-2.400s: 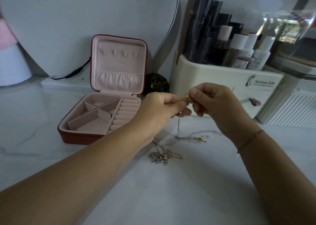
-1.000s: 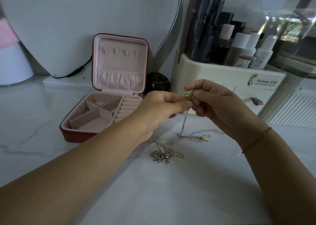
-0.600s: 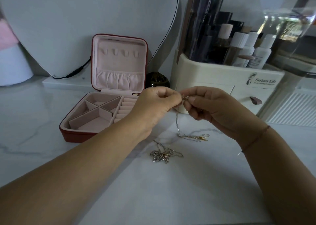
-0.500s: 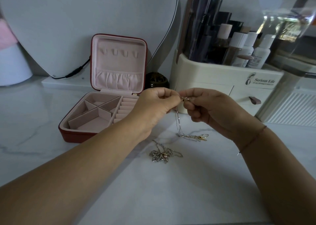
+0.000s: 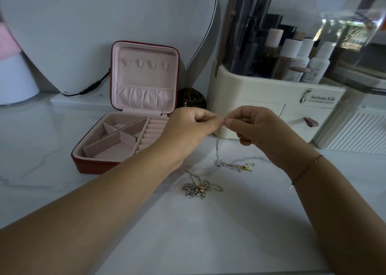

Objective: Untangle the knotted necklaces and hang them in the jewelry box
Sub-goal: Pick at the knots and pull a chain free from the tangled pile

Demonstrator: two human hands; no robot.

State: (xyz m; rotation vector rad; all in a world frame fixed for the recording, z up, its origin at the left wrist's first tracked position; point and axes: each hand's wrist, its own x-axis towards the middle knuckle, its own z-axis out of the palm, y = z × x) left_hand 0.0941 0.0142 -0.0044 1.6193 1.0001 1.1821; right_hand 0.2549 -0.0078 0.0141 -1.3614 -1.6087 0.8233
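Left grip (image 5: 189, 128) and right grip (image 5: 260, 128) meet fingertip to fingertip, both pinching the top of a thin silver necklace chain (image 5: 217, 149). Its lower end rests on the marble counter (image 5: 198, 233). A knotted necklace (image 5: 197, 190) lies near it. The open red jewelry box (image 5: 92, 167) sits to the left.

One chain (image 5: 217, 148); one tangled heap (image 5: 195, 190); one jewelry box (image 5: 94, 167).

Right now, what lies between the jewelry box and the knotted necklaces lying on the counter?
The left forearm crosses over that stretch of counter, between the jewelry box and the knotted necklaces. The head view shows nothing else there.
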